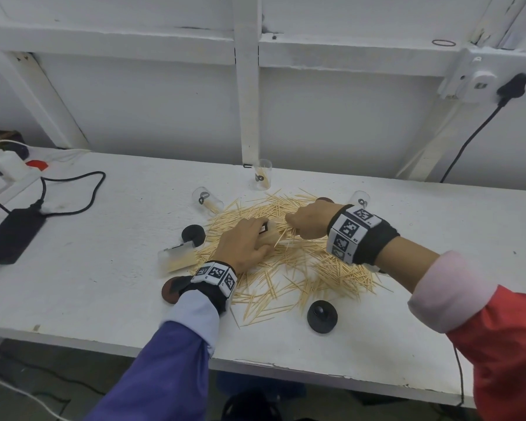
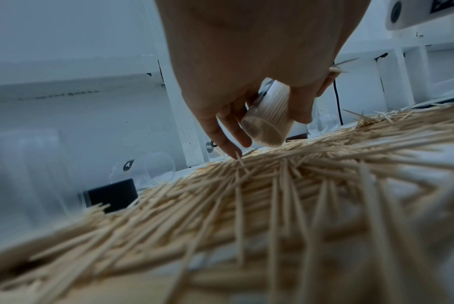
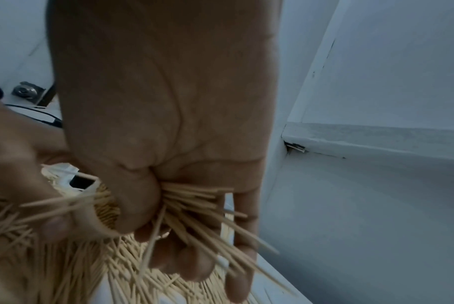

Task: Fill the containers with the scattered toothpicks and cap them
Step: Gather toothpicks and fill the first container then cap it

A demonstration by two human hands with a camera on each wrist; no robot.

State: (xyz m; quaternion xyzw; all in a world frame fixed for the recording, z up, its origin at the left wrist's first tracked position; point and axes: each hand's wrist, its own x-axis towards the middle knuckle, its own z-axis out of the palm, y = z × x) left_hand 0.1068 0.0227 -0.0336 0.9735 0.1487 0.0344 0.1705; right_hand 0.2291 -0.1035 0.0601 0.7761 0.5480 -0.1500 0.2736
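on the white bench (image 1: 110, 268), a wide scatter of toothpicks (image 1: 310, 268); the left hand (image 1: 245, 243) grips a nearly full container (image 2: 268, 121) tilted above it; the right hand (image 1: 308, 221) clutches a bundle (image 3: 194, 205) at its mouth; feeding continues; next, likely capping.

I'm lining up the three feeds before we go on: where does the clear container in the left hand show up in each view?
Head: container at picture centre, mostly covered by the left hand.
Left wrist: upper centre, tilted, packed with toothpicks, clear base toward the camera.
Right wrist: lower left, open mouth beside the right hand.
Shared landmark: the toothpick pile on the table.
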